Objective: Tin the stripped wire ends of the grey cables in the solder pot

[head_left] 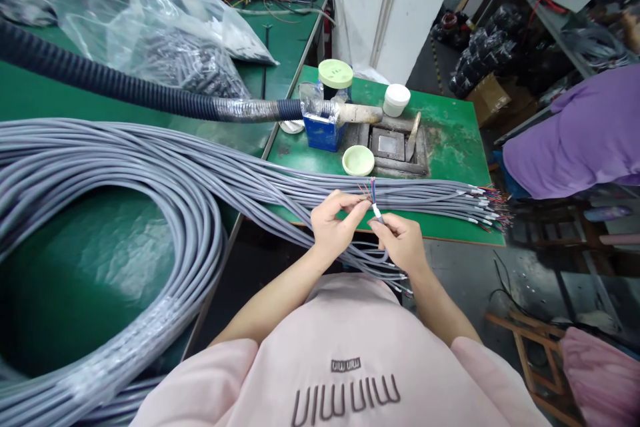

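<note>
Near the middle of the view, my left hand (334, 221) pinches some of the thin coloured wires (373, 188) that fan out of a grey cable's end. My right hand (404, 240) is closed on the same grey cable (378, 213), just below its white sleeve. The wires point up, away from my body. Behind my hands a bundle of grey cables (295, 183) runs to the right across the green table. Its stripped ends (483, 203) show coloured wires and white sleeves. More cable ends (395, 275) hang below my hands at the table's front edge.
A large cable coil (200, 233) lies left. Beyond the bundle are a square metal pot (391, 145), a pale green dish (359, 161), a white jar (397, 100), a green-lidded tub (335, 75) and a dark hose (165, 95). A person in purple (575, 133) is at right.
</note>
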The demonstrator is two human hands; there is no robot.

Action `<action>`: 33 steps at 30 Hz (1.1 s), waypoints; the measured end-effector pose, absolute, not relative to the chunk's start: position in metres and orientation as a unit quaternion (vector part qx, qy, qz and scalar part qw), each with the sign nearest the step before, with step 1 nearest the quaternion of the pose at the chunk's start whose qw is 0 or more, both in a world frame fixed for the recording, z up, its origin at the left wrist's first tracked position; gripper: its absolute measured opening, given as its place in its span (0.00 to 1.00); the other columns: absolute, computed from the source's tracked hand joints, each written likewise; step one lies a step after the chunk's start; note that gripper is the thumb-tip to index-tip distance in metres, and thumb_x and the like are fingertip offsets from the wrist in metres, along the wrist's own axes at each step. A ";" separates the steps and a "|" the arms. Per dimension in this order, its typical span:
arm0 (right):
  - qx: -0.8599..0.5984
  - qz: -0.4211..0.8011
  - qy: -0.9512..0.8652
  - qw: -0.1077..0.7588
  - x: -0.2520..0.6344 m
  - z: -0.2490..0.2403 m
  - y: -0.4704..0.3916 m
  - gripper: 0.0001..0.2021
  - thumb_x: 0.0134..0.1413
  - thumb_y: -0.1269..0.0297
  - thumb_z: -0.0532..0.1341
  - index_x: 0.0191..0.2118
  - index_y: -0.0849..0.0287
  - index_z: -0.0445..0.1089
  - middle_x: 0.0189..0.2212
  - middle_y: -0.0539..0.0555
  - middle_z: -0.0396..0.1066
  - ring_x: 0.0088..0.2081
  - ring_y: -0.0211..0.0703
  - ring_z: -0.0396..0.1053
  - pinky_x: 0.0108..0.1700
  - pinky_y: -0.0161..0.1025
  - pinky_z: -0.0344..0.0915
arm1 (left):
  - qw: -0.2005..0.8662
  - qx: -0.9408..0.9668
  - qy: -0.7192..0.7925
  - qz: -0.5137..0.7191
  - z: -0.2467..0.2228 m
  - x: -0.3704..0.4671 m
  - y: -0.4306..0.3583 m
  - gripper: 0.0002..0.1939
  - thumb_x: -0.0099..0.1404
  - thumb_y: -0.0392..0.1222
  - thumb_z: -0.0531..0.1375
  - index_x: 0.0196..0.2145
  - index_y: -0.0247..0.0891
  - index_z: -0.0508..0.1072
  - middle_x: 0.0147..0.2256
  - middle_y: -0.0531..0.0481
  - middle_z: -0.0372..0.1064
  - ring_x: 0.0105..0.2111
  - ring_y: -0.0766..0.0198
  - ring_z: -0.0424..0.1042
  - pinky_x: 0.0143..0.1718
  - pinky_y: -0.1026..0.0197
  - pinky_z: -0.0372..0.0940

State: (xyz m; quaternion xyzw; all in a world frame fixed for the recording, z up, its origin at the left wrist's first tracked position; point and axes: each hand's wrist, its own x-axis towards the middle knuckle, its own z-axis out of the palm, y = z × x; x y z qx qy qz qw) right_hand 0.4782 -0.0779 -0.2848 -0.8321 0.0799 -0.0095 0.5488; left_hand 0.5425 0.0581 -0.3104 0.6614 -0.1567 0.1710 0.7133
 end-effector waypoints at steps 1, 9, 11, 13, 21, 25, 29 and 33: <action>-0.806 0.003 0.082 0.586 0.479 -0.286 -0.079 0.12 0.56 0.56 0.60 0.31 0.60 0.74 0.14 0.46 0.64 0.17 0.33 0.59 0.23 0.32 0.55 | 0.691 0.668 -0.188 0.203 -0.310 0.542 0.058 0.02 0.59 0.37 0.65 0.32 0.41 0.78 0.25 0.53 0.74 0.25 0.68 0.68 0.31 0.62 0.64; -0.642 0.042 0.050 0.764 0.489 -0.296 -0.083 0.20 0.53 0.49 0.62 0.41 0.61 0.76 0.10 0.43 0.60 0.13 0.32 0.53 0.21 0.33 0.53 | 0.624 0.667 -0.340 0.223 -0.315 0.534 0.055 0.05 0.59 0.35 0.64 0.34 0.41 0.78 0.25 0.52 0.74 0.24 0.67 0.69 0.29 0.63 0.63; -0.639 0.019 0.068 0.766 0.489 -0.297 -0.081 0.18 0.53 0.50 0.62 0.39 0.60 0.77 0.08 0.42 0.57 0.12 0.31 0.51 0.21 0.33 0.53 | 0.644 0.666 -0.324 0.193 -0.318 0.531 0.052 0.03 0.59 0.36 0.64 0.33 0.41 0.77 0.23 0.53 0.72 0.23 0.68 0.67 0.28 0.63 0.62; -0.631 -0.014 0.071 0.772 0.487 -0.299 -0.080 0.17 0.53 0.50 0.62 0.38 0.59 0.78 0.09 0.43 0.58 0.13 0.32 0.53 0.22 0.34 0.55 | 0.679 0.651 -0.300 0.157 -0.319 0.528 0.050 0.02 0.59 0.37 0.65 0.31 0.41 0.77 0.22 0.53 0.71 0.22 0.68 0.65 0.28 0.63 0.61; -0.734 -0.106 0.058 0.668 0.476 -0.293 -0.093 0.13 0.51 0.51 0.64 0.32 0.56 0.79 0.23 0.52 0.73 0.24 0.40 0.67 0.29 0.39 0.66 | 0.833 0.525 -0.171 -0.028 -0.321 0.520 0.040 0.05 0.58 0.39 0.66 0.27 0.38 0.74 0.24 0.53 0.71 0.25 0.67 0.69 0.28 0.64 0.65; -0.804 -0.156 0.016 0.574 0.476 -0.283 -0.093 0.10 0.55 0.57 0.62 0.33 0.54 0.79 0.28 0.53 0.75 0.30 0.41 0.70 0.35 0.39 0.68 | 0.844 0.519 -0.131 -0.024 -0.325 0.521 0.039 0.07 0.57 0.40 0.67 0.25 0.38 0.73 0.25 0.53 0.71 0.26 0.68 0.69 0.29 0.65 0.66; -0.819 -0.176 -0.009 0.547 0.484 -0.278 -0.093 0.11 0.57 0.59 0.61 0.29 0.56 0.77 0.27 0.53 0.74 0.30 0.40 0.70 0.37 0.39 0.67 | 0.819 0.560 -0.125 -0.023 -0.319 0.525 0.042 0.08 0.57 0.43 0.66 0.26 0.37 0.74 0.25 0.52 0.71 0.25 0.68 0.68 0.28 0.66 0.65; -0.828 -0.163 0.034 0.535 0.505 -0.273 -0.103 0.13 0.55 0.54 0.61 0.28 0.58 0.74 0.25 0.52 0.71 0.28 0.39 0.68 0.34 0.37 0.65 | 0.740 0.653 -0.158 -0.027 -0.317 0.537 0.051 0.10 0.59 0.45 0.65 0.27 0.36 0.75 0.24 0.51 0.71 0.24 0.68 0.66 0.28 0.66 0.63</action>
